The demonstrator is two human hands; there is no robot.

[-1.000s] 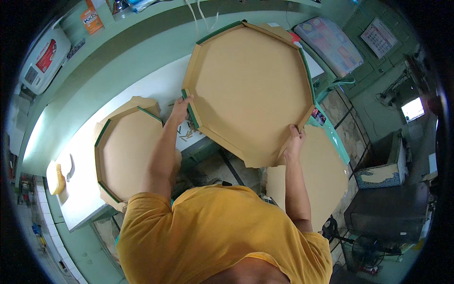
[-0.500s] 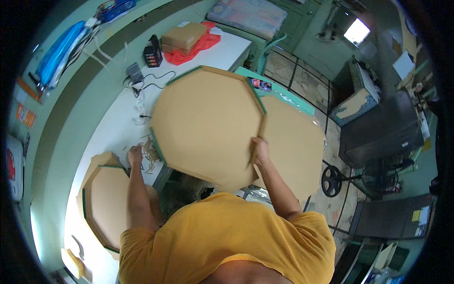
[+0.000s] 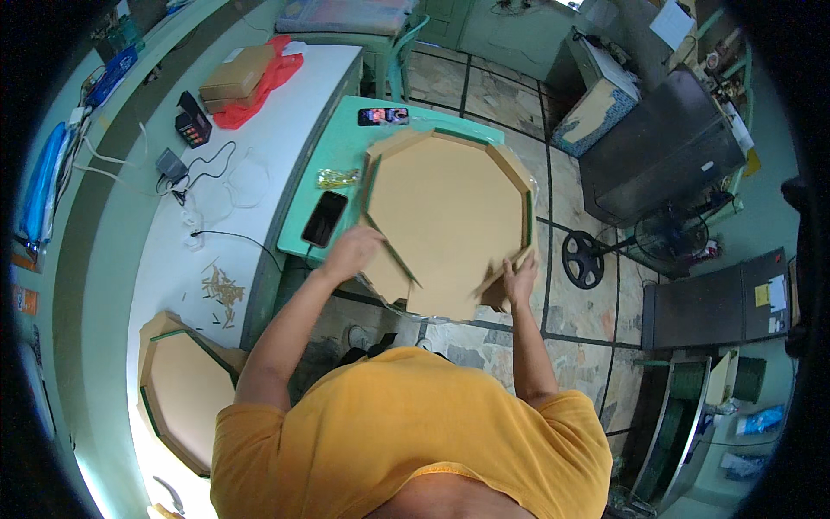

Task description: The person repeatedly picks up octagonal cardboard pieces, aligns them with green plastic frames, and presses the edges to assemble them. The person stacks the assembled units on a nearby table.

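Tray (image 3: 450, 216), octagonal, cardboard, green-edged, above green table (image 3: 341, 130), underside hidden; left hand (image 3: 353, 251), motion-blurred, at its near-left rim, right hand (image 3: 520, 281), half-curled, at the near-right rim, whether either grips it cannot be told. Second tray (image 3: 186, 389), partly hidden by the left sleeve (image 3: 246, 441), on white table (image 3: 177, 268), cut off below. Room: stone-patterned floor (image 3: 566, 346), black fan (image 3: 670, 229), dark cabinet (image 3: 666, 143), right side dim.
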